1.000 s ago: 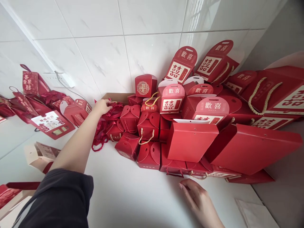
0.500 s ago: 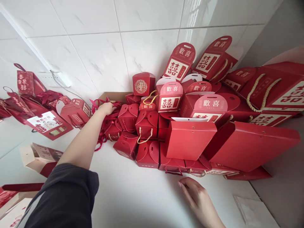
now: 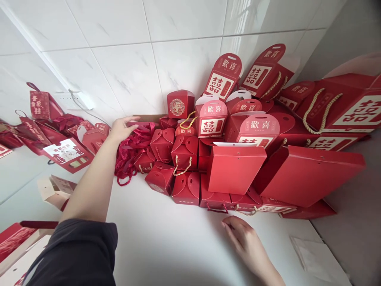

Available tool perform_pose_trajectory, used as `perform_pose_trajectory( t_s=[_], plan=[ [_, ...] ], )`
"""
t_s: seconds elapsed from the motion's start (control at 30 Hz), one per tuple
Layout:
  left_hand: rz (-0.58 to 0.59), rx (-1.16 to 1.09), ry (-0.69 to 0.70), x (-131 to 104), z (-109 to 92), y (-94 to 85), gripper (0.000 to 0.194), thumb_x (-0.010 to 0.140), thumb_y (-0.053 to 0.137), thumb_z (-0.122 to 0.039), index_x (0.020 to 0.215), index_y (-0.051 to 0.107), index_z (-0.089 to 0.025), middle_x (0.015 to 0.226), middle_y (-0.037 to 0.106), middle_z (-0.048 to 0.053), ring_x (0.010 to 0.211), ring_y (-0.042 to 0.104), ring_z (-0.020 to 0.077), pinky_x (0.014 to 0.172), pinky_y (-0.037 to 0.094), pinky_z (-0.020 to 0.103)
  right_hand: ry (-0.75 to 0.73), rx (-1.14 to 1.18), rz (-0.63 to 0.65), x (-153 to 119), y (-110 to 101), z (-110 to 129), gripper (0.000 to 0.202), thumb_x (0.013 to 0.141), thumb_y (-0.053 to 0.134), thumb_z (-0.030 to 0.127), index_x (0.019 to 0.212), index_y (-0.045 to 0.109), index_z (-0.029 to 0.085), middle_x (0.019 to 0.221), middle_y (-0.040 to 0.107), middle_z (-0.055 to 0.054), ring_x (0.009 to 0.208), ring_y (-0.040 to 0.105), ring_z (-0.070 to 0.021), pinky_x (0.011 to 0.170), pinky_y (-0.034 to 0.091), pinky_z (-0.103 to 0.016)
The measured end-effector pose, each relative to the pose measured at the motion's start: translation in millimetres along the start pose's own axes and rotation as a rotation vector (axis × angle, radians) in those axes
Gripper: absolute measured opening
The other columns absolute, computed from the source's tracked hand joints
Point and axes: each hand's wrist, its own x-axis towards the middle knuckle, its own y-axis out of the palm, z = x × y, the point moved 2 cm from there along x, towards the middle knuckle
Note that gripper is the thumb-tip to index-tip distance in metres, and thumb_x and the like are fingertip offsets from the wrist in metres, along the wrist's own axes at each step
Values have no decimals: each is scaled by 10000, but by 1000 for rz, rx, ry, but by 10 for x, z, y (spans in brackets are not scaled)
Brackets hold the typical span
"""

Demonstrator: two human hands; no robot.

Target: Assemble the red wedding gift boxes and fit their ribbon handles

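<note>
My left hand [image 3: 123, 129] reaches to the back, over the left end of a low brown cardboard box [image 3: 147, 118]. Its fingers stretch along the rim with the thumb apart; whether they press on the rim I cannot tell. Below it, a tangled heap of dark red ribbon [image 3: 129, 155] lies against the box and spills onto the white tabletop [image 3: 154, 234]. My right hand [image 3: 245, 240] hovers or rests low at the front, fingers curled in, with nothing visible in them. Just behind it stands a red gift box [image 3: 216, 198] with a red cord handle.
Stacked red gift boxes [image 3: 186, 190] fill the middle and right, against a tiled wall [image 3: 184, 63]. Two large plain red boxes [image 3: 238, 169] lean at the front. Red bags [image 3: 38, 131] and a wall socket [image 3: 74, 100] are at left. A clear packet [image 3: 309, 254] lies at right.
My left hand has moved left and up, from the ribbon heap to the cardboard box's end, and its fingers have spread. My right hand has barely moved. The view has shifted slightly.
</note>
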Motion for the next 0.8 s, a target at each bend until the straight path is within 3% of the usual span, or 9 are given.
perform_pose_trajectory(
  t_s=[0.1, 0.23, 0.37, 0.43, 0.5, 0.57, 0.63, 0.73, 0.8],
  plan=[
    [-46, 26, -10, -25, 47, -28, 415, 739, 750, -334, 1112, 718, -155, 1045, 765, 87, 927, 706, 201, 829, 563, 269, -4, -2, -1, -12, -5, 3, 276, 1037, 404, 379, 896, 589, 230, 857, 668, -48, 770, 650, -205, 702, 503, -298],
    [-67, 136, -95, -66, 91, -112, 274, 755, 742, -356, 945, 773, -161, 915, 769, 74, 963, 705, 271, 904, 548, 339, -15, -9, -4, -10, -10, 29, 288, 1036, 402, 380, 894, 602, 230, 857, 674, -49, 761, 653, -204, 704, 511, -301],
    [-171, 197, -123, -177, -39, -265, 237, 818, 679, -278, 1002, 768, -160, 1057, 749, 109, 1164, 619, 346, 1114, 400, 496, -34, -17, -17, -2, -17, 55, 292, 1033, 409, 373, 887, 615, 227, 844, 680, -57, 741, 652, -207, 685, 515, -301],
    [-240, 149, -134, -233, -151, -338, 279, 864, 640, -263, 1089, 742, -133, 1116, 730, 116, 1198, 590, 319, 1149, 352, 514, -36, -15, -18, -4, -17, 56, 291, 1033, 413, 369, 884, 616, 224, 844, 681, -58, 738, 651, -205, 682, 513, -298],
    [-245, 56, -155, -292, -270, -392, 308, 887, 623, -247, 1134, 719, -90, 1007, 747, 105, 1044, 653, 251, 1065, 458, 458, -36, -9, -18, -7, -16, 52, 291, 1033, 413, 372, 887, 616, 223, 854, 683, -58, 748, 651, -203, 689, 510, -297],
    [-191, -28, -171, -391, -399, -436, 323, 880, 638, -242, 1138, 713, -63, 817, 742, 75, 809, 678, 185, 869, 566, 367, -29, 8, -19, -9, -18, 54, 300, 1034, 412, 384, 886, 615, 220, 857, 681, -55, 754, 647, -200, 700, 507, -294],
    [-152, -98, -165, -574, -547, -490, 345, 859, 672, -271, 1141, 718, -78, 702, 716, 44, 654, 652, 143, 704, 576, 295, -19, 41, -25, -9, -33, 73, 310, 1032, 417, 401, 876, 613, 218, 838, 674, -48, 743, 639, -190, 701, 502, -285],
    [-100, -263, -95, -1022, -822, -549, 384, 811, 730, -351, 1123, 741, -128, 659, 706, 34, 570, 632, 126, 598, 551, 255, -4, 114, -48, -6, -93, 151, 319, 1017, 452, 433, 855, 617, 214, 787, 660, -36, 713, 625, -179, 688, 501, -271],
    [33, -395, -63, -1384, -1028, -508, 397, 795, 743, -407, 1118, 750, -177, 669, 722, 41, 560, 659, 146, 592, 575, 278, 14, 196, -67, 2, -161, 234, 312, 1001, 486, 452, 863, 631, 213, 779, 665, -37, 727, 638, -184, 703, 512, -275]
  ],
)
